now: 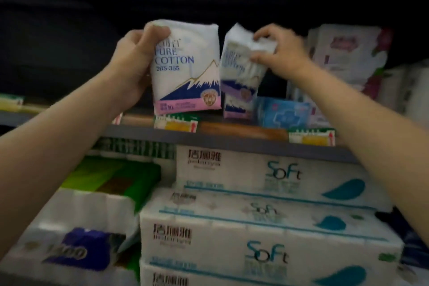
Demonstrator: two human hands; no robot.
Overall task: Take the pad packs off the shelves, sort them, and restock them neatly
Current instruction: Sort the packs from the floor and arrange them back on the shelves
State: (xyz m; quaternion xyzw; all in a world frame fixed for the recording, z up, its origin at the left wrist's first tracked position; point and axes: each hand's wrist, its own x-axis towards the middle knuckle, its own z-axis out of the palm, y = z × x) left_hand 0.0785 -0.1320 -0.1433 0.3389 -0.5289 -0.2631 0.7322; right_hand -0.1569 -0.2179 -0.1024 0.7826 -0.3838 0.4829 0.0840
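Dim store shelf [232, 138] at mid-frame, with left hand [132, 62] wrapped around an upright white pad pack [185, 69] and right hand [278, 51] pinching a tilted matching pack [241, 69] beside it, probably for lining up.

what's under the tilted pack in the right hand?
Under the tilted pack, gripped by the right hand, a smaller matching mountain-print pack stands on the shelf. Its top is covered; anything behind it is hidden.
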